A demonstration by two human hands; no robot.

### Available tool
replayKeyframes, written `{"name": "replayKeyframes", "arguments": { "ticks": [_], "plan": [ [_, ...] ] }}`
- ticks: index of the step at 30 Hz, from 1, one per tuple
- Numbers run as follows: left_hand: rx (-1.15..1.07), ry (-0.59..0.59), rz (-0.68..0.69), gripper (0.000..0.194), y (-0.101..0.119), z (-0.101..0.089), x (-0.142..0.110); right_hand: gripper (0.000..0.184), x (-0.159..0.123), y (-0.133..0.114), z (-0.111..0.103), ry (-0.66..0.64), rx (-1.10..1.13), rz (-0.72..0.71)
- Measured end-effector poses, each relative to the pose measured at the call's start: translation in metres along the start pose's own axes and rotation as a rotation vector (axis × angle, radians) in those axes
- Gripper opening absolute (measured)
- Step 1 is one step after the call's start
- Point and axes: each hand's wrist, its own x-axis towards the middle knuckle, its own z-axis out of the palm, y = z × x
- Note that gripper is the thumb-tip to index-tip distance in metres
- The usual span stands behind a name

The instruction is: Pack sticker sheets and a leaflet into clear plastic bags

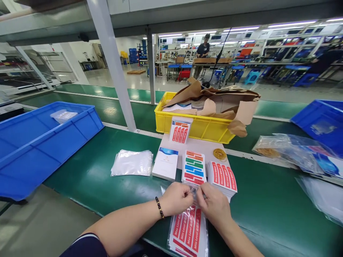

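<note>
My left hand point(178, 197) and my right hand point(213, 201) are both closed on the upper edge of a clear plastic bag point(189, 232). Inside the bag lies a sheet of red and white labels. Just beyond my hands is a stack of multicoloured label sheets point(194, 167). To its right sits a stack of red label sheets point(223, 177), and to its left a pile of white booklets point(165, 162) with a blue band. Farther left lie flat clear bags point(132, 162).
A yellow crate point(193, 126) with torn brown paper stands behind, a small label card point(180, 132) leaning on it. Rubber bands point(219, 154) lie nearby. Blue bins point(48, 142) flank the green bench, and filled bags point(289, 150) lie right. A person point(203, 50) stands far off.
</note>
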Motion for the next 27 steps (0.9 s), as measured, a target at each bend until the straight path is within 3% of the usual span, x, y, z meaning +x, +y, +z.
{"name": "replayKeyframes", "arguments": {
  "ticks": [3,6,8,10,13,16,18,20,23,27],
  "plan": [
    [-0.140,0.039,-0.078,0.019,-0.006,-0.003,0.006,0.015,0.000,0.000,-0.001,0.051,0.051,-0.083],
    [-0.289,0.049,-0.140,0.020,-0.010,-0.009,0.012,0.028,0.000,-0.003,-0.002,0.003,0.123,-0.200],
    [-0.322,0.025,-0.150,0.024,-0.008,-0.015,0.013,0.021,0.000,-0.005,-0.002,-0.055,0.168,-0.217],
    [-0.253,0.078,-0.072,0.025,-0.003,-0.022,0.010,0.018,0.000,-0.004,-0.005,-0.115,0.266,-0.181],
    [0.007,0.164,0.254,0.019,0.008,-0.032,0.004,0.019,0.003,0.002,-0.015,-0.264,0.455,-0.102],
    [0.252,-0.046,0.446,0.016,0.012,-0.037,0.001,0.020,0.009,0.011,-0.030,-0.425,0.552,-0.066],
    [0.344,-0.148,0.399,0.019,0.010,-0.039,0.002,0.022,0.013,0.018,-0.040,-0.501,0.549,-0.052],
    [0.351,-0.155,0.328,0.022,0.008,-0.039,0.004,0.026,0.016,0.024,-0.048,-0.517,0.538,-0.047],
    [0.245,-0.195,0.271,0.021,0.005,-0.038,0.003,0.026,0.022,0.026,-0.051,-0.420,0.559,-0.062],
    [0.073,-0.422,0.259,0.017,0.005,-0.028,-0.003,0.019,0.039,0.009,-0.034,-0.226,0.432,-0.137]
  ]
}}
